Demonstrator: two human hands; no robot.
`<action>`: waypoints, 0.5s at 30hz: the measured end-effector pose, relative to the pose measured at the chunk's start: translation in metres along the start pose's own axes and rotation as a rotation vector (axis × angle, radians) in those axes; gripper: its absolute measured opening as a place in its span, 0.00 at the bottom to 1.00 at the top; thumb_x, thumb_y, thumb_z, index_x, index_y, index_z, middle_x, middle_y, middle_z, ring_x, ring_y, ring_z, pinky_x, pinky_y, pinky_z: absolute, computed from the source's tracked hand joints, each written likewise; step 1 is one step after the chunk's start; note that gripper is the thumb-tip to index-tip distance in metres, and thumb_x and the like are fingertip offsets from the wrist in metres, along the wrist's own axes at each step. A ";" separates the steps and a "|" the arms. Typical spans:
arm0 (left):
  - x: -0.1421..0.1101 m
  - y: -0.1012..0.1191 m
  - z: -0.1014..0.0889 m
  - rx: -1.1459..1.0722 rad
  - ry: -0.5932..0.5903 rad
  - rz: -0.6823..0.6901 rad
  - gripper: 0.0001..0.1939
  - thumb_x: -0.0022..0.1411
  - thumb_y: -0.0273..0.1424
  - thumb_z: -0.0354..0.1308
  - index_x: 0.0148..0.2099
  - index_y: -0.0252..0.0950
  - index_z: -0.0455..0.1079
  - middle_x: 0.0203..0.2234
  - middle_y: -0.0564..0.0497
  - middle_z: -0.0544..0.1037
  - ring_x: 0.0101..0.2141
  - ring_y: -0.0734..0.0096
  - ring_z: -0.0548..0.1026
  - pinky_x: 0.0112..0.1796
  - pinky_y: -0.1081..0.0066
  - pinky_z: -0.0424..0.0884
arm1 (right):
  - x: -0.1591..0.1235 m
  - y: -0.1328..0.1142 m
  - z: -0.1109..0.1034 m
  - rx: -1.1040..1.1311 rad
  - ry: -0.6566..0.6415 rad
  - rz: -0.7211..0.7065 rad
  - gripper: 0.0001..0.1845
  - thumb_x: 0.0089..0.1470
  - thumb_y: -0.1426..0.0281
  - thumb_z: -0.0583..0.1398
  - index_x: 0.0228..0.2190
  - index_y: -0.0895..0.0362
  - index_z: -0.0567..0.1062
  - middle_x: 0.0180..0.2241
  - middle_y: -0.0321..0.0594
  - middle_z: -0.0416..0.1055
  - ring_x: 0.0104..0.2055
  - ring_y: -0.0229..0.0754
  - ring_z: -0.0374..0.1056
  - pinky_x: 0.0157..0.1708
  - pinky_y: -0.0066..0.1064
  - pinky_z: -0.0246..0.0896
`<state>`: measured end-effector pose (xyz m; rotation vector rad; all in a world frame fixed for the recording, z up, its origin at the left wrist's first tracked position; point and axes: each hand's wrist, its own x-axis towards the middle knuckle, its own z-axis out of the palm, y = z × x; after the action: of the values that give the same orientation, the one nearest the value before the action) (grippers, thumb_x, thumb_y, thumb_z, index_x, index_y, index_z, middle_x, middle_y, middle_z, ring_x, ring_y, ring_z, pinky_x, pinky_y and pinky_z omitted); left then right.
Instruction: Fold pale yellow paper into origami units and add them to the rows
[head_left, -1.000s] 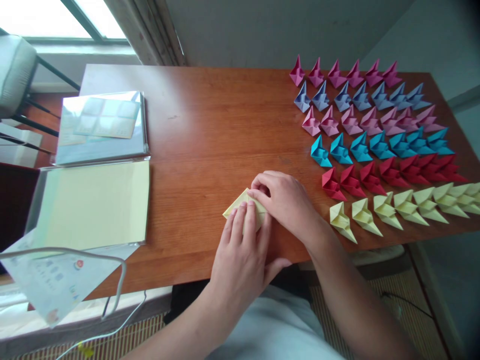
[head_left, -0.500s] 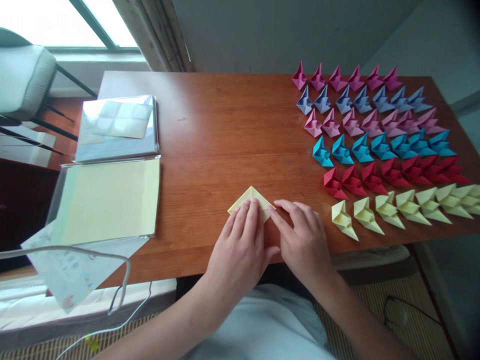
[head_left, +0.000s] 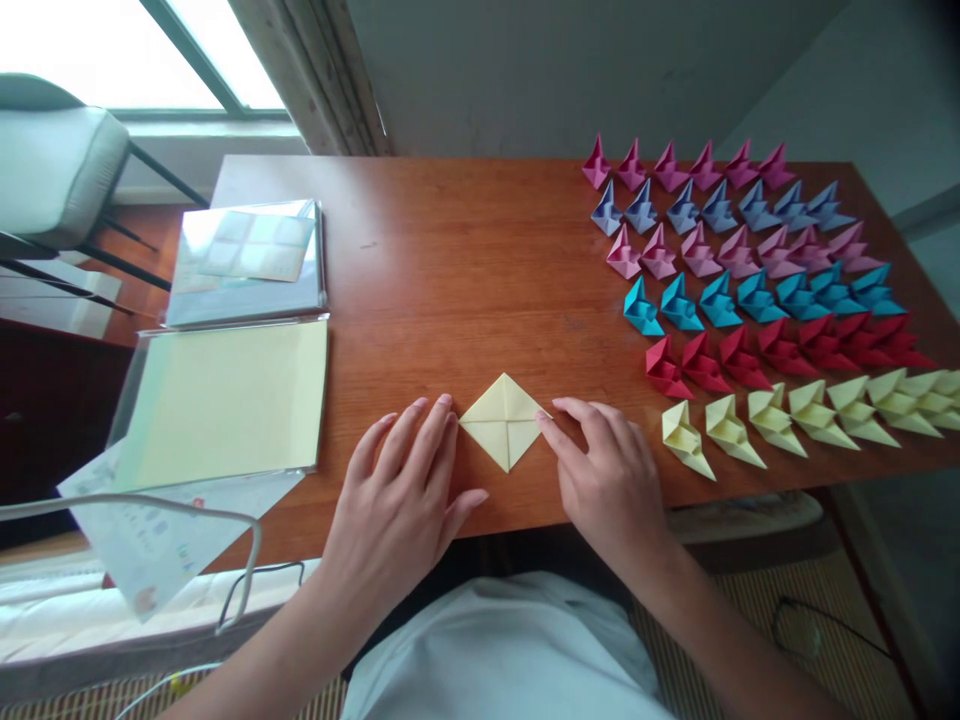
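Note:
A pale yellow paper (head_left: 506,425), folded into a flat diamond with crossing creases, lies on the wooden table in front of me. My left hand (head_left: 409,475) rests palm down just left of it, fingers stretched out and holding nothing, the fingertips close to the paper's left corner. At the opposite corner, my right hand (head_left: 609,460) has its fingers bent and grips the paper's tip, with one fingertip on top. The underside of that corner is hidden.
Rows of folded paper pieces, among them yellow ones (head_left: 765,420), red ones (head_left: 742,355) and blue ones (head_left: 718,300), stand on the table's right (head_left: 450,260). Left are a stack of yellow sheets (head_left: 232,400), a clear packet (head_left: 247,290) and a white cable (head_left: 255,545).
My left hand has slid left off the paper, uncovering its creased face. My right hand stays at the right corner. The view has shifted slightly.

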<state>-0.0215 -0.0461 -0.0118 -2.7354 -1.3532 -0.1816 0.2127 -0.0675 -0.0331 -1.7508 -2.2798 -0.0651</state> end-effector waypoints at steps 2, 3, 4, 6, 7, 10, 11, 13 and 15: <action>0.002 0.003 0.000 -0.031 0.043 -0.015 0.34 0.70 0.45 0.52 0.65 0.20 0.62 0.65 0.34 0.66 0.62 0.43 0.66 0.60 0.50 0.62 | 0.001 -0.001 -0.001 0.002 0.001 -0.001 0.20 0.62 0.77 0.56 0.54 0.54 0.76 0.54 0.49 0.73 0.54 0.53 0.66 0.49 0.44 0.63; 0.004 0.007 -0.001 -0.048 0.059 -0.021 0.34 0.69 0.43 0.54 0.65 0.19 0.62 0.65 0.33 0.66 0.61 0.43 0.66 0.60 0.51 0.63 | 0.002 -0.001 -0.001 0.002 0.000 0.000 0.20 0.63 0.77 0.56 0.54 0.55 0.76 0.54 0.49 0.73 0.54 0.53 0.66 0.49 0.44 0.63; 0.006 0.011 -0.001 -0.066 0.073 -0.024 0.33 0.69 0.41 0.54 0.65 0.19 0.62 0.64 0.33 0.67 0.61 0.44 0.67 0.60 0.52 0.63 | 0.002 -0.002 -0.002 0.002 -0.001 0.002 0.20 0.63 0.76 0.56 0.54 0.55 0.76 0.54 0.49 0.73 0.54 0.53 0.66 0.49 0.44 0.63; 0.010 0.023 0.001 -0.112 0.064 0.013 0.30 0.69 0.38 0.55 0.64 0.19 0.63 0.63 0.33 0.69 0.61 0.46 0.67 0.61 0.55 0.63 | 0.003 -0.003 -0.003 0.002 0.001 0.006 0.19 0.63 0.77 0.56 0.54 0.56 0.76 0.54 0.48 0.74 0.54 0.53 0.66 0.49 0.44 0.63; 0.013 0.029 0.002 -0.131 0.048 0.035 0.29 0.69 0.38 0.54 0.63 0.19 0.65 0.63 0.33 0.69 0.61 0.46 0.66 0.61 0.56 0.63 | 0.003 -0.003 -0.003 0.003 0.003 0.008 0.19 0.63 0.77 0.56 0.54 0.56 0.77 0.54 0.48 0.74 0.54 0.52 0.66 0.49 0.44 0.63; 0.023 0.046 0.006 -0.161 0.003 0.048 0.29 0.70 0.40 0.52 0.64 0.22 0.65 0.62 0.35 0.69 0.61 0.46 0.67 0.61 0.55 0.63 | 0.003 -0.003 -0.002 0.010 0.007 0.014 0.19 0.63 0.76 0.57 0.53 0.55 0.77 0.53 0.48 0.74 0.54 0.52 0.66 0.49 0.43 0.64; 0.026 0.049 0.008 -0.164 -0.012 0.031 0.29 0.70 0.41 0.52 0.64 0.24 0.66 0.62 0.35 0.70 0.60 0.46 0.67 0.60 0.54 0.63 | 0.003 -0.003 -0.002 0.014 0.008 0.017 0.19 0.63 0.76 0.57 0.53 0.54 0.77 0.53 0.48 0.74 0.54 0.52 0.66 0.49 0.43 0.64; 0.031 0.054 0.010 -0.162 -0.029 0.015 0.29 0.70 0.43 0.52 0.63 0.26 0.67 0.60 0.36 0.71 0.58 0.47 0.68 0.59 0.52 0.63 | 0.002 -0.003 -0.001 0.023 0.008 0.025 0.19 0.63 0.75 0.57 0.53 0.54 0.77 0.54 0.48 0.73 0.54 0.52 0.66 0.50 0.43 0.64; 0.034 0.055 0.011 -0.146 -0.033 0.009 0.29 0.69 0.44 0.53 0.62 0.28 0.68 0.59 0.37 0.72 0.57 0.48 0.69 0.59 0.51 0.62 | 0.001 -0.002 0.000 0.031 0.011 0.026 0.19 0.63 0.75 0.57 0.54 0.53 0.76 0.54 0.48 0.73 0.54 0.52 0.66 0.50 0.44 0.64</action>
<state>0.0430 -0.0510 -0.0187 -2.8750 -1.3876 -0.2455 0.2103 -0.0667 -0.0325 -1.7596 -2.2378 -0.0338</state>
